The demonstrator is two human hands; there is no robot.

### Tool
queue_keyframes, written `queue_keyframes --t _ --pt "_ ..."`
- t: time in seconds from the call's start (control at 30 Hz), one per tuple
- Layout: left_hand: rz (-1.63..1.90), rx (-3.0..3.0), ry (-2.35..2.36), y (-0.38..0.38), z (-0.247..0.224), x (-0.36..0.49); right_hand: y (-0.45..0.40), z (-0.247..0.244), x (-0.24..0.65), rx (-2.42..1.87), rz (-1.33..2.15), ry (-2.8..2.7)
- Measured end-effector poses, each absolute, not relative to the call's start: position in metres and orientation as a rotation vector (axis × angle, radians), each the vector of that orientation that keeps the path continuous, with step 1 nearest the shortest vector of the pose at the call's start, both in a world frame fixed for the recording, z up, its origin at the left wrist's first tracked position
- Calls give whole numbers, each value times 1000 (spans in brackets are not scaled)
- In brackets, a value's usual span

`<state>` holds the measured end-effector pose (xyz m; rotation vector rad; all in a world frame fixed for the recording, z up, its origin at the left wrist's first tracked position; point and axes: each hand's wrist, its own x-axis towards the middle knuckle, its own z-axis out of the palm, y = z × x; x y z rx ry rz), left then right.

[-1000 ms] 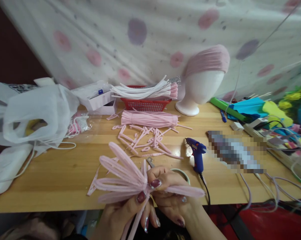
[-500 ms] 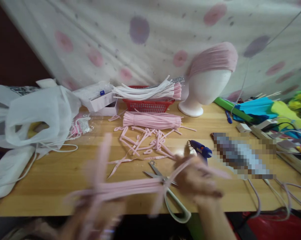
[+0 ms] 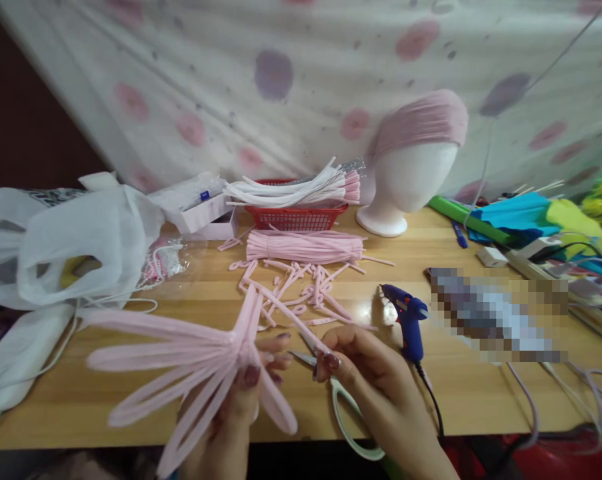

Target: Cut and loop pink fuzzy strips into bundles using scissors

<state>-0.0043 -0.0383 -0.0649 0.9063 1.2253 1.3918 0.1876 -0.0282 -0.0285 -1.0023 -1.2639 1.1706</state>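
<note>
My left hand (image 3: 235, 417) pinches the pink looped bow (image 3: 233, 343), now fanned toward eight o'clock, not ten; my right hand (image 3: 373, 383) pinches a strip (image 3: 291, 317).

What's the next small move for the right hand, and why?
Probably ease the right hand toward the gathered centre: its pink pipe cleaner bends over, but the pinched end sits away from the centre, while the loops by the left hand look closed.
</note>
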Motion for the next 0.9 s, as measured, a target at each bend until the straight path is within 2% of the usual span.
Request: queue_keyframes --t 0.2,0.53,0.63,0.8,0.9 --pt "1391 972 1229 -28 -46 30 -40 -33 187 -1072 1072 -1430" --pt "1274 951 1216 -40 -58 35 -36 -32 186 -997 951 -1485" --pt "1334 894 1210 -35 -60 25 -37 -30 191 -985 929 -1533" --pt "1563 620 1205 -25 -70 -10 -21 -36 206 -1094 604 -1590" --pt "1575 480 1322 -24 -75 -15 -3 -41 212 -1278 396 -1688"
